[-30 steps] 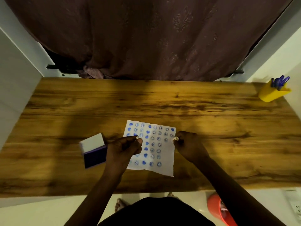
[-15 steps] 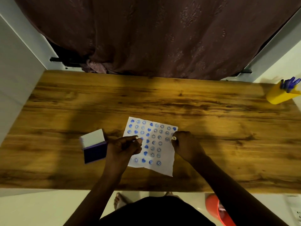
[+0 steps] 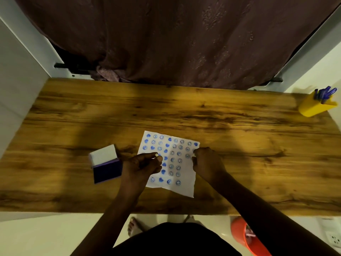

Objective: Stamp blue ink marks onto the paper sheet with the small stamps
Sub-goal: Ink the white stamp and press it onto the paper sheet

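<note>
A white paper sheet [image 3: 184, 185] lies near the front edge of the wooden table [image 3: 184, 111], covered with several blue hearts and smiley marks. My left hand [image 3: 140, 167] rests over the sheet's left side, fingers pinched on a small white stamp [image 3: 156, 155]. My right hand [image 3: 208, 163] sits on the sheet's right side, fingers curled and pressed down near the right column; a small stamp seems held at its fingertips but is mostly hidden. An open ink pad [image 3: 106, 163], white lid up and dark blue pad below, stands left of my left hand.
A yellow holder [image 3: 313, 108] with blue pens stands at the table's far right corner. A dark red curtain [image 3: 175, 43] hangs behind the table. An orange bucket [image 3: 245, 235] sits on the floor at the lower right.
My right hand has shifted slightly inward and down on the sheet's right side. My left hand stays pinched on its stamp over the left columns. The camera view has drifted a little.
</note>
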### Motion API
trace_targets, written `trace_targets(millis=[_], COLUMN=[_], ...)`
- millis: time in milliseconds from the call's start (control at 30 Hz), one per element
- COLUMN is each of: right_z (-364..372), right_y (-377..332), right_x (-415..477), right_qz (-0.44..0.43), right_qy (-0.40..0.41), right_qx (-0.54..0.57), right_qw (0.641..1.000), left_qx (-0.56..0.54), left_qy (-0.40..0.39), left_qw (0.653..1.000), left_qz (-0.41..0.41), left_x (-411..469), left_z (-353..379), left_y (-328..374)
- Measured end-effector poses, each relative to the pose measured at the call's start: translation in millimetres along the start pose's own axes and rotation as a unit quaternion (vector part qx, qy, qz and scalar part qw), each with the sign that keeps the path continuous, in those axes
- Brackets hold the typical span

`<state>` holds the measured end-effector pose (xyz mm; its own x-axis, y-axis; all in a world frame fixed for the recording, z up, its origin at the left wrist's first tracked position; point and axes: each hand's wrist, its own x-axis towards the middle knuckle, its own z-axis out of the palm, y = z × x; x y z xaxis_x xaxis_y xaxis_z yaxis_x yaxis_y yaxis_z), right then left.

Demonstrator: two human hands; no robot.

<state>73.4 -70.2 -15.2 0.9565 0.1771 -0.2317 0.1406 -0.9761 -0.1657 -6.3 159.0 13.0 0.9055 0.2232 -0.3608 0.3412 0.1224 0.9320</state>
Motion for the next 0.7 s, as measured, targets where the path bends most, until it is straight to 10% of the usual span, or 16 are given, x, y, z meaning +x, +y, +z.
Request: trace_targets(millis=[333, 433, 567, 700], right_z=[-46, -73, -76, -64], right_y=[14, 30, 33, 33], right_x=[-3, -27, -67, -104], right_qz=[0.024, 0.076, 0.125, 0.085], right_qy=[0.066, 0.148, 0.045, -0.029], right_qx=[0.153, 0.328, 0.579, 0.617], right_qw=[0.986, 0.930, 0.805, 0.781], left_qx=[0.038, 0.060, 0.058, 0.052], left_qy=[-0.029, -0.060, -0.114, -0.153], left_qw=[0.999, 0.996, 0.991, 0.986], left_qz=[0.014, 0.024, 0.041, 0.025], left_x=[-8, -12, -18, -24], left_z=[3, 12, 30, 49], left_y=[2, 0, -3, -2])
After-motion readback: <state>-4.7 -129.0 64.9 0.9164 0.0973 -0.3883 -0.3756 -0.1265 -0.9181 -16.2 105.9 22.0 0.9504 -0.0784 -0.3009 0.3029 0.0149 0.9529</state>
